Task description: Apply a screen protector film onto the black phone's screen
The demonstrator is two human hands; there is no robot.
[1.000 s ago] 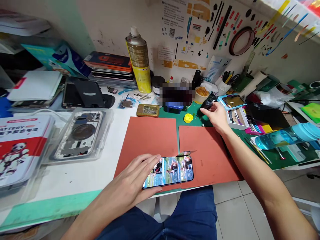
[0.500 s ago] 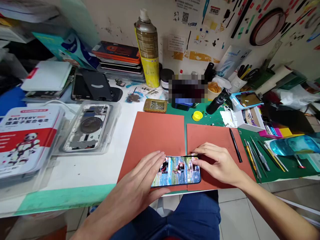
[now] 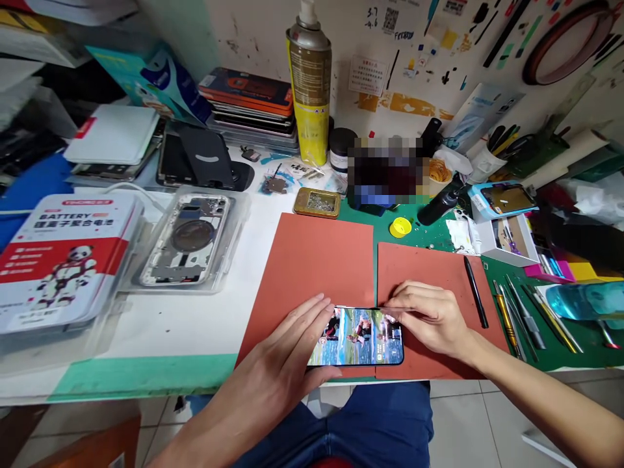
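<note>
A smartphone (image 3: 361, 337) lies sideways on the orange mats, its lit screen up and showing colourful pictures. My left hand (image 3: 287, 351) grips the phone's left end, fingers along the far edge and thumb by the near edge. At the far right corner, my right hand (image 3: 429, 318) pinches a thin dark edge or strip between thumb and fingers; what it is cannot be made out. Under the phone are the left orange mat (image 3: 316, 260) and the right orange mat (image 3: 419, 263). A black pen-like tool (image 3: 475, 292) rests right of my right hand.
A battery box (image 3: 63, 260) and a clear case (image 3: 229, 260) with an opened phone back (image 3: 188, 237) stand left. Tweezers and screwdrivers (image 3: 521, 315) lie right, near a blue bottle (image 3: 585, 301). Behind are a metal tin (image 3: 316, 202), a yellow cap (image 3: 400, 227) and a spray can (image 3: 310, 91).
My right thumb and fingers have drawn together at the phone's far right corner. My left hand keeps its grip on the phone. The whole view has shifted, so things appear further right.
</note>
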